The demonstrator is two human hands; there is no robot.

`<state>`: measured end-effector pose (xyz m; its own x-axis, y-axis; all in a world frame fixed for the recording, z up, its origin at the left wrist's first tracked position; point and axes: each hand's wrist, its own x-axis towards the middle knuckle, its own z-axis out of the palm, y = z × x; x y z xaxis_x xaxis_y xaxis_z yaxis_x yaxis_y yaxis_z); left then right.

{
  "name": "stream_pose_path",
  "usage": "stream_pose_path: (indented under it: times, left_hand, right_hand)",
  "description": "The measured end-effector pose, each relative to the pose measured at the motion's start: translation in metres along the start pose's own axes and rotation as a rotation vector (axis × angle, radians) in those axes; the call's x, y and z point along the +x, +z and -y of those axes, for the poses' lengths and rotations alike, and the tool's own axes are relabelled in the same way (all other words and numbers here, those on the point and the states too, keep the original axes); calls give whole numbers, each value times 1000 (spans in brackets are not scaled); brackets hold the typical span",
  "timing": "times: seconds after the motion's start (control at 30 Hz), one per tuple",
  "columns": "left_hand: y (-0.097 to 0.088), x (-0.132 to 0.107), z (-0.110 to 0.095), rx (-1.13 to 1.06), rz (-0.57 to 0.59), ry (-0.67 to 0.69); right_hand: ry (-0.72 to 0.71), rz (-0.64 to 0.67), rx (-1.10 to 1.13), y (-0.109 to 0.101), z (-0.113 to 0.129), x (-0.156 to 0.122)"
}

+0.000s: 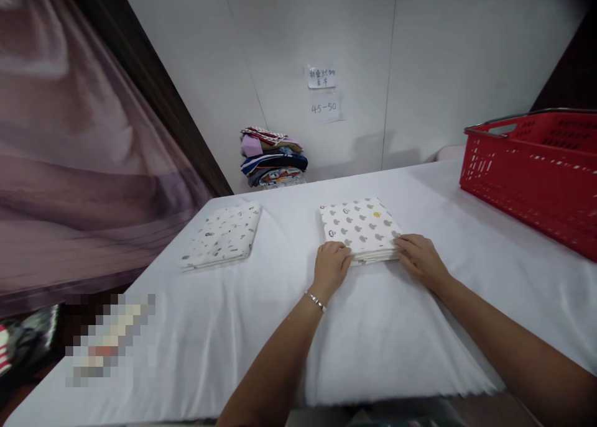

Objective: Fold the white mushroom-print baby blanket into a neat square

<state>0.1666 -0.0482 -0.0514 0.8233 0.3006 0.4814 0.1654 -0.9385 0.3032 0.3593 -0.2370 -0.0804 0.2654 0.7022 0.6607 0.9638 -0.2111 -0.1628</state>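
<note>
A folded white cloth (pixel 361 225) with grey mushroom-like prints and a few coloured ones lies flat on the white-covered table, its layered edge facing me. My left hand (pixel 330 266), a silver bracelet at the wrist, closes on the near left corner. At the near right corner, my right hand (pixel 420 260) grips the same cloth, thumb and fingers on its edge. The undersides of the layers between my fingers are hidden. To the left, apart from both hands, rests a second folded white cloth (pixel 222 235) with small scattered dark and greenish prints.
A red plastic basket (pixel 532 181) stands on the table at the right. Behind the far edge rises a pile of folded clothes (pixel 274 156) against the wall. A pinkish curtain (pixel 93 135) hangs at the left. A pixelated patch covers something at the lower left.
</note>
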Motion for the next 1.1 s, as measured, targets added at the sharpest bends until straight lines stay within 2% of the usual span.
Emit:
stream_pose_path:
  times: [0.23,0.4,0.6,0.83,0.93,1.1]
  left_hand:
    - [10,18,-8,31,103,-3]
    - [7,22,-9,104,136,44]
    - [5,36,-18,215,224,225]
    - [9,47,-28,357,262,404]
    - [12,48,-30,371,270,384]
    - [18,42,-29,283,201,273]
  right_hand:
    - [15,21,38,3,-3,2]
    - [59,-26,165,4,-5,3]
    - [51,-2,177,2,-6,4]
    - [8,25,129,1,-3,6]
    - [-2,12,108,1,-2,6]
    - [-23,-1,61,1,3,6]
